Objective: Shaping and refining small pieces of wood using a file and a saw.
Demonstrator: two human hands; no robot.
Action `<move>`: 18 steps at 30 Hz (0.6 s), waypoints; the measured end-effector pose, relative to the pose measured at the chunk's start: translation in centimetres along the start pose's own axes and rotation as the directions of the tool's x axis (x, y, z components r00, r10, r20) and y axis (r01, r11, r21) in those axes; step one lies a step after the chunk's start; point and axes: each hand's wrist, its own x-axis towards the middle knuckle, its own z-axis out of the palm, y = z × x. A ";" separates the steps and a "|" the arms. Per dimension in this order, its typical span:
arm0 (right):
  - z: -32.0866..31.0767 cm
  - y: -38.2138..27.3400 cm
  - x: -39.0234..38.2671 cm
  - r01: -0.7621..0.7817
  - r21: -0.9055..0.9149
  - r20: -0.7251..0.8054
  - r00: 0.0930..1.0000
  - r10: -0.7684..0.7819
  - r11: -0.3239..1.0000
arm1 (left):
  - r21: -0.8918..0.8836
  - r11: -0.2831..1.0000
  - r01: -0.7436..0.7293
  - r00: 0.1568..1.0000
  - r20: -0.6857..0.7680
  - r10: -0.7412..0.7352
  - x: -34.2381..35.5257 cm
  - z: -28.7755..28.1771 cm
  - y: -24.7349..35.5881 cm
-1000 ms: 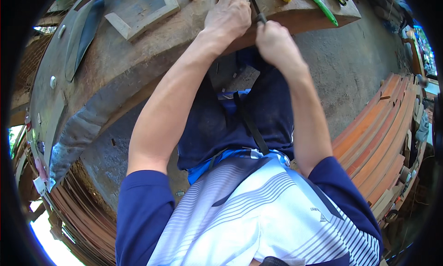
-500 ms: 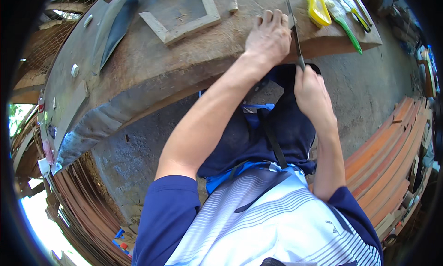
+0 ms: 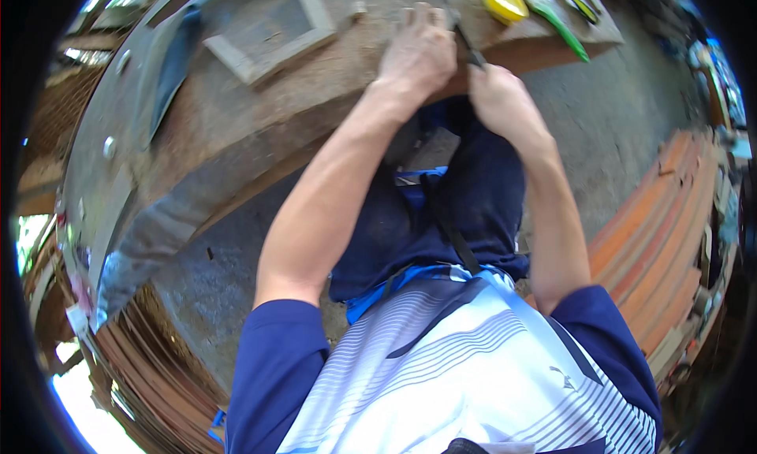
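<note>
My right hand (image 3: pixel 505 99) is closed around the handle of a long, thin, dark-bladed tool (image 3: pixel 464 38) at the bench's near edge; blur hides whether it is a file or a saw. The blade points away from me over the wooden bench top (image 3: pixel 236 119). Close against its left side, my left hand (image 3: pixel 418 53) presses down with bent fingers held together. Whatever lies under those fingers is hidden. Left of that hand are a small wooden block (image 3: pixel 359 7) and an open-sided wooden frame (image 3: pixel 293 58), both lying flat.
Right of the blade lie a yellow plastic container (image 3: pixel 505 3), a green-handled brush (image 3: pixel 566 36) and a yellow-and-black tool (image 3: pixel 587 13). A curled dark sheet (image 3: pixel 172 76) rests on the bench's left part. Long planks are stacked at right (image 3: pixel 650 225) and lower left (image 3: pixel 150 351).
The whole scene has shifted left and up as my head turned. My right hand has pushed forward along the bench edge with the tool, closer to my left hand.
</note>
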 end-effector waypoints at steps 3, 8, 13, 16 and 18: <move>1.3 -1.3 -1.5 -0.155 0.016 -0.011 0.988 0.155 0.988 | -0.033 0.999 0.043 0.998 -0.042 -0.045 0.1 -0.6 0.5; 0.4 0.0 -2.1 -0.099 0.076 -0.021 0.995 0.101 0.992 | -0.071 0.997 -0.022 0.997 -0.074 0.017 0.1 0.0 -0.4; 0.5 -1.4 -1.3 -0.141 0.089 0.029 0.990 0.139 0.986 | -0.076 0.997 -0.012 0.999 -0.051 0.009 -0.3 -0.4 0.5; -0.6 -0.9 -6.5 -0.174 0.039 0.049 0.984 0.172 0.984 | -0.062 0.998 0.019 0.999 0.044 -0.016 -0.5 -1.5 0.6; -1.0 -0.6 -5.2 -0.174 0.058 0.040 0.984 0.172 0.983 | -0.093 0.996 0.016 1.000 -0.021 -0.018 -0.7 -1.3 0.4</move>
